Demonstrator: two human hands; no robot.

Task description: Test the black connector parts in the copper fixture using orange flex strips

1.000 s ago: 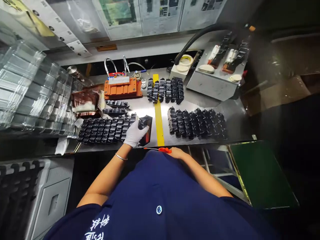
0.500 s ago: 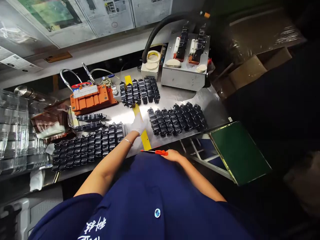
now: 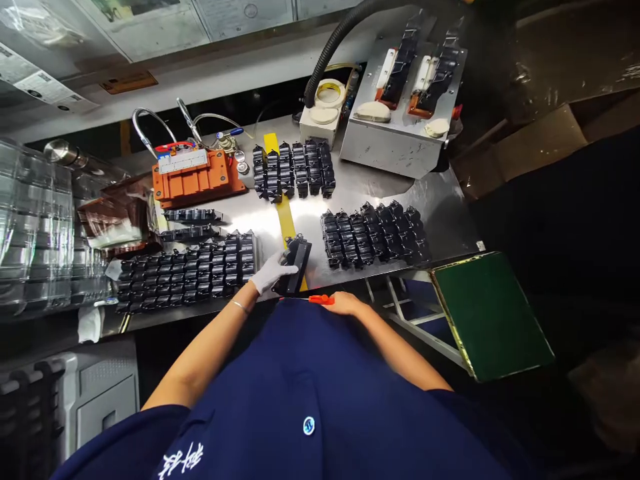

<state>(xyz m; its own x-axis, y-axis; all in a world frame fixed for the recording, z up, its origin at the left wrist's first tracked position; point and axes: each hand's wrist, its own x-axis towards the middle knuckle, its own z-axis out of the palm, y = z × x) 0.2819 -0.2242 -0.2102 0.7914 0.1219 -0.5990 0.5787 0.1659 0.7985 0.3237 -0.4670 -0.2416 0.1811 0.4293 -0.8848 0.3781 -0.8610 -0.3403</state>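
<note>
My left hand (image 3: 273, 272), in a white glove, is closed on the near left side of a black plastic part (image 3: 299, 267). This part is long and ribbed, tilted at the bench's front edge over a yellow strip (image 3: 286, 223). My bare right hand (image 3: 345, 303) is wrapped round an orange-handled tool (image 3: 321, 299) close to my shirt. The tool's thin shaft points left; its exact kind is unclear. Similar black parts lie in a row (image 3: 375, 237) right of the held one, in a long row (image 3: 185, 277) to the left, and in a group (image 3: 294, 170) behind.
An orange fixture (image 3: 195, 180) with hoses stands back left. At the back right is a metal machine box (image 3: 390, 150) carrying two black parts. Clear plastic trays (image 3: 37, 227) stack up at far left. A green-topped stand (image 3: 493, 313) adjoins the bench's right end.
My left hand now holds a black part, and the right row's leftmost part is gone from its place. The view has shifted slightly. My right hand keeps the orange-handled tool.
</note>
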